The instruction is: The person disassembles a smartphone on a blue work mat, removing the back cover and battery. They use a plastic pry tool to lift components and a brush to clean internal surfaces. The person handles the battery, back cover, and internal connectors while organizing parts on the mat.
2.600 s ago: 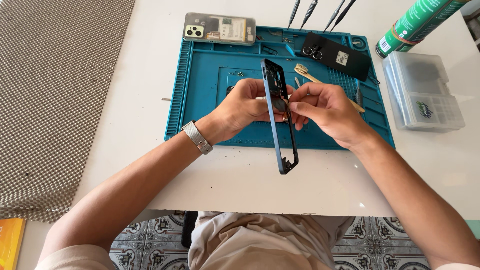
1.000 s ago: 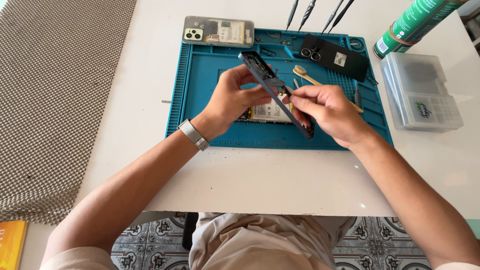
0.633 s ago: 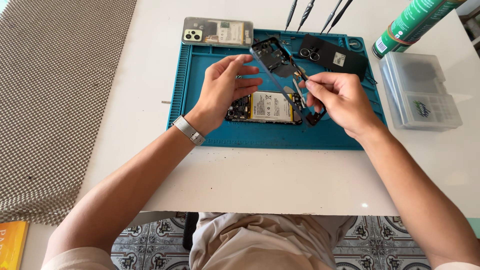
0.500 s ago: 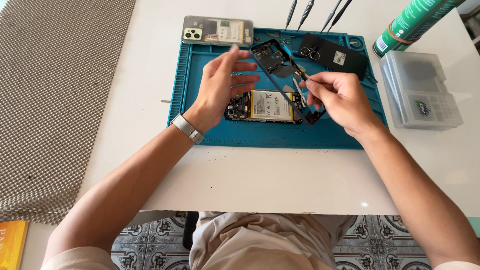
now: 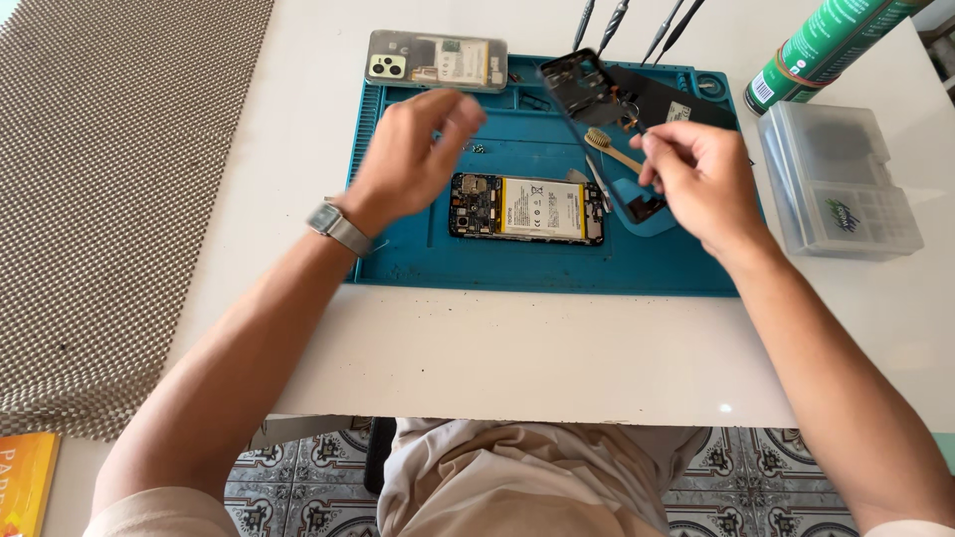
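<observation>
A: What's the bench made of?

B: A white table (image 5: 517,358) with a blue rubbery mat (image 5: 542,273) on it, ridged at the edges and moulded into shallow trays along the top. Left of the table lies a coarse woven cloth (image 5: 109,199), grey and dotted.

A: And the phone?

B: It lies flat near the middle of the mat, back off: a slim phone body (image 5: 525,208) with a pale rectangular battery framed by dark circuit boards. The right hand (image 5: 696,179) pinches the thin dark frame (image 5: 597,109) that belongs to it, lifted and tilted over the mat's upper right, well apart from the body.

A: Is that hand closed?

B: Yes, finger and thumb shut on the frame's edge near its lower end. The left hand (image 5: 408,164) is blurred, hovering loosely open above the mat's left part, holding nothing; a metal watch (image 5: 338,227) sits on the wrist.

A: Any containers?

B: A clear plastic box (image 5: 846,179) stands right of the mat, lid on; its contents are too hazy to tell. A green can (image 5: 826,45) leans beside it. A second phone (image 5: 436,60) with a clear back rests at the mat's top edge, and a wooden brush (image 5: 612,149) lies under the frame. Thin metal tools (image 5: 637,20) poke in from above.
</observation>
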